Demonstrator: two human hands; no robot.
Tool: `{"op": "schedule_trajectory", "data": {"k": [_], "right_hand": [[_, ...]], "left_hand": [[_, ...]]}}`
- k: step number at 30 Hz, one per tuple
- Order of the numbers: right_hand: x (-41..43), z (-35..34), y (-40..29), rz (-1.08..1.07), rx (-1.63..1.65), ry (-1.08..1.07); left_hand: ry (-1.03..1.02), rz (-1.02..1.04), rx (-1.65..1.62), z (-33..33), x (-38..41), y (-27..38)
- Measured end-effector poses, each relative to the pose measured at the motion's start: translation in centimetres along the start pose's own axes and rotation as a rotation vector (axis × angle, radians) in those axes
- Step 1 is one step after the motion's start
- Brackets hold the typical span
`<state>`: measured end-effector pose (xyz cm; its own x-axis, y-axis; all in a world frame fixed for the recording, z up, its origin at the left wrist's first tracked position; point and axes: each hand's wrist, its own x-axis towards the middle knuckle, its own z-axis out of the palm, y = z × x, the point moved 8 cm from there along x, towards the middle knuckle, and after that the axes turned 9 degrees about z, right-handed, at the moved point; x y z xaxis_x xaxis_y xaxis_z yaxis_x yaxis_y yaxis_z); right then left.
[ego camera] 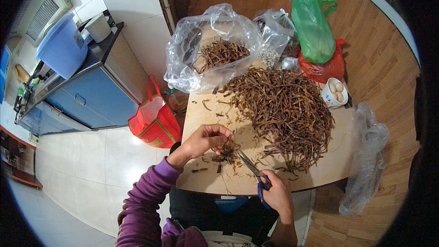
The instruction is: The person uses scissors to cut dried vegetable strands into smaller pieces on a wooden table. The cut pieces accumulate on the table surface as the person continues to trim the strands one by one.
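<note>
My left hand (pixel 208 141), in a purple sleeve, pinches a small dark strand of dried plant pieces above a little heap of brown scraps (pixel 228 151) near the table's front edge. My right hand (pixel 277 193) grips the dark blue handles of a pair of scissors (pixel 252 165); the blades point up and left towards the scraps, slightly parted. Beyond the hands, a large pile of dried brown strips (pixel 284 109) covers the middle and right of the pale table (pixel 325 171). More strips (pixel 223 53) lie in a clear plastic bag (pixel 178 55), its mouth spread wide, at the back left.
At the back right are a clear bag of whitish bits (pixel 271 53), a green bag (pixel 312 24) on a red one (pixel 324 70), and a bowl of eggs (pixel 334 92). Clear plastic (pixel 365 164) hangs off the right edge. A red shopping bag (pixel 156 127) stands left of the table.
</note>
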<state>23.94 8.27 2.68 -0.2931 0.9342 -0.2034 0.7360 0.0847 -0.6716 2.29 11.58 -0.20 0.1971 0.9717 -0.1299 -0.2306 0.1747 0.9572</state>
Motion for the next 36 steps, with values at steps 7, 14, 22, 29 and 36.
{"op": "schedule_trajectory", "data": {"k": [7, 14, 22, 29, 36], "right_hand": [[0.3, -0.3, 0.4, 0.022, 0.045, 0.012], [0.6, 0.2, 1.9, 0.039, 0.088, 0.006], [0.6, 0.2, 1.2, 0.062, 0.001, -0.014], [0.5, 0.0, 1.7, 0.052, 0.017, 0.000], [0.6, -0.1, 1.6, 0.078, 0.045, -0.018]], "left_hand": [[0.054, 0.096, 0.416, 0.9, -0.8, -0.1], [-0.111, 0.505, 0.975, 2.8, -1.1, 1.1], [0.524, 0.275, 1.293, -8.2, 3.9, 3.4], [0.573, 0.165, 1.397, -11.3, 5.9, 1.8], [0.262, 0.165, -0.065, -8.4, 3.1, 1.3]]}}
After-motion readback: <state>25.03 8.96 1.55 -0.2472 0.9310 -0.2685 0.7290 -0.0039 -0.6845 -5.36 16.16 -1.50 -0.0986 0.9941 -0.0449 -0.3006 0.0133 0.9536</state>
